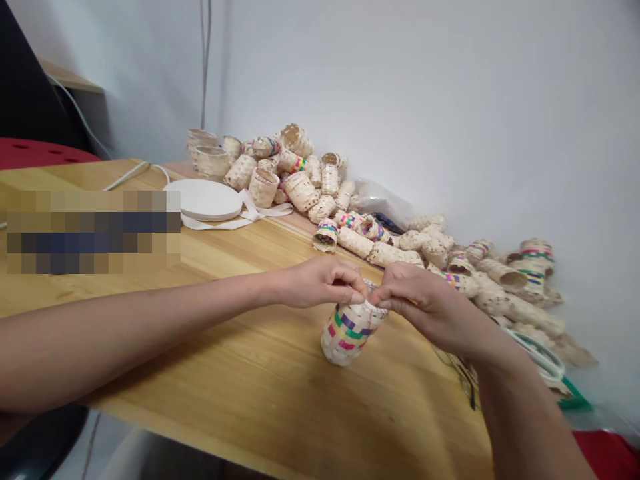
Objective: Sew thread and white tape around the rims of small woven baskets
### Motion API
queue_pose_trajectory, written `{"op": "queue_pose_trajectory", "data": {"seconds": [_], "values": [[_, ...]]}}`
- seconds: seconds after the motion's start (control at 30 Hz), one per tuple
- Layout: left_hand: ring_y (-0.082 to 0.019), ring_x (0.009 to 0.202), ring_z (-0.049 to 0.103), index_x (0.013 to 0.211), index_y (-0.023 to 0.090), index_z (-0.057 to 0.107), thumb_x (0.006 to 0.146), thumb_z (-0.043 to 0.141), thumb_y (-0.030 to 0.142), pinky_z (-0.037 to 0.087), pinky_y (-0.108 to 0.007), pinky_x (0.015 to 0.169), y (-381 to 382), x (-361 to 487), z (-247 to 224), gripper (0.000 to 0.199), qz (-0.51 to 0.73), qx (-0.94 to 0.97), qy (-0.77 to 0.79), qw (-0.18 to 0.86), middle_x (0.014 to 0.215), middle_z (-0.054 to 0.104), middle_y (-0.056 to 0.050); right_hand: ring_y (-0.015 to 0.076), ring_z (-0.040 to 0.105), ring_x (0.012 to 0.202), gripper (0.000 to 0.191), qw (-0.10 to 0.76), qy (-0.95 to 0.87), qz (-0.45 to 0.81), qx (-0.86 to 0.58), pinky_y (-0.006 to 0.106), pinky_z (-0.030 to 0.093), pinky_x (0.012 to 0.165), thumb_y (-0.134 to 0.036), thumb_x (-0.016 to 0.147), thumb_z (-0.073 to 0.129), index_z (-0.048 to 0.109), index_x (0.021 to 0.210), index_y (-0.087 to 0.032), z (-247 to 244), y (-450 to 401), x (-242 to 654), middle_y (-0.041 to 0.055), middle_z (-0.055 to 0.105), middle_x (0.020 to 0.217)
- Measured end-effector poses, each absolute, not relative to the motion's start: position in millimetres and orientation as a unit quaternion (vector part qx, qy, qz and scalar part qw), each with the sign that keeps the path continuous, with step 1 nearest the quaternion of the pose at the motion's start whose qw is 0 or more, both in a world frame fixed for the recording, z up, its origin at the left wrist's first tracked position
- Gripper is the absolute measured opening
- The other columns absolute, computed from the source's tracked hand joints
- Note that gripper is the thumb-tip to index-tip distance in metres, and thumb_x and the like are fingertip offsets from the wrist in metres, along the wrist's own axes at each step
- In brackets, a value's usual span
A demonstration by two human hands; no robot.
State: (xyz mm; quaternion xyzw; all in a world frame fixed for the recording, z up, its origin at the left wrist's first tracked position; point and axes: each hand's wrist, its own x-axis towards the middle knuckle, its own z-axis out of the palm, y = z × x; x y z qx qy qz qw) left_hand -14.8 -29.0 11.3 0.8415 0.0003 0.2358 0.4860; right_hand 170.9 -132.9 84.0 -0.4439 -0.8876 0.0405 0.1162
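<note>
A small cylindrical woven basket [350, 333], pale with a band of purple, green, yellow and pink strips, is tilted over the wooden table. My left hand [327, 280] is closed in a pinch at the left of its rim. Opposite it, my right hand [425, 300] pinches the rim's right side. The two sets of fingertips nearly meet over the basket's mouth and hide part of it. A thin reddish line runs down the basket just below the fingers; I cannot tell whether it is a thread.
Many woven baskets [300, 190] lie heaped along the wall, behind and to the right. A white ribbon roll [205, 199] with loose ribbon sits at the back left of the wooden table [250, 393]. Cords [465, 380] and a white-green ring [537, 353] are beyond my right forearm.
</note>
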Motion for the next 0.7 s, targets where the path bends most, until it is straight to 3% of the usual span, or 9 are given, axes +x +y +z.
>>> {"op": "queue_pose_trajectory", "data": {"seconds": [0.27, 0.5, 0.6, 0.7], "values": [[-0.010, 0.072, 0.050, 0.084, 0.012, 0.067, 0.085, 0.057, 0.022, 0.040, -0.020, 0.067, -23.0, -13.8, 7.3, 0.015, 0.242, 0.824, 0.006, 0.513, 0.078, 0.058, 0.000, 0.0174, 0.063, 0.081, 0.014, 0.186, -0.824, 0.093, -0.527, 0.029, 0.050, 0.072, -0.027, 0.090, 0.054, 0.066, 0.094, -0.022, 79.3, -131.8, 176.5, 0.0040, 0.070, 0.091], [-0.010, 0.074, 0.051, 0.085, 0.012, 0.067, 0.086, 0.055, 0.022, 0.040, -0.020, 0.067, -27.3, -14.0, 8.0, 0.016, 0.231, 0.822, -0.002, 0.520, 0.079, 0.058, -0.001, 0.0131, 0.056, 0.071, 0.005, 0.198, -0.810, 0.133, -0.535, 0.022, 0.046, 0.061, -0.018, 0.087, 0.055, 0.058, 0.083, -0.021, 73.4, -132.1, 167.9, -0.0007, 0.062, 0.077], [-0.010, 0.072, 0.052, 0.083, 0.011, 0.067, 0.086, 0.055, 0.021, 0.040, -0.020, 0.066, -27.9, -13.4, 7.9, 0.016, 0.246, 0.824, 0.005, 0.511, 0.077, 0.058, -0.001, 0.0134, 0.059, 0.077, 0.006, 0.209, -0.810, 0.120, -0.534, 0.024, 0.048, 0.068, -0.020, 0.089, 0.056, 0.061, 0.089, -0.023, 71.6, -132.9, 165.7, -0.0010, 0.064, 0.084], [-0.010, 0.071, 0.053, 0.083, 0.012, 0.068, 0.085, 0.057, 0.020, 0.041, -0.020, 0.066, -26.2, -12.1, 6.8, 0.014, 0.321, 0.816, 0.030, 0.479, 0.077, 0.059, -0.001, 0.0169, 0.061, 0.095, 0.013, 0.316, -0.767, 0.038, -0.558, 0.031, 0.048, 0.084, -0.029, 0.092, 0.055, 0.063, 0.101, -0.025, 63.6, -134.1, 172.2, 0.0015, 0.067, 0.100]]}}
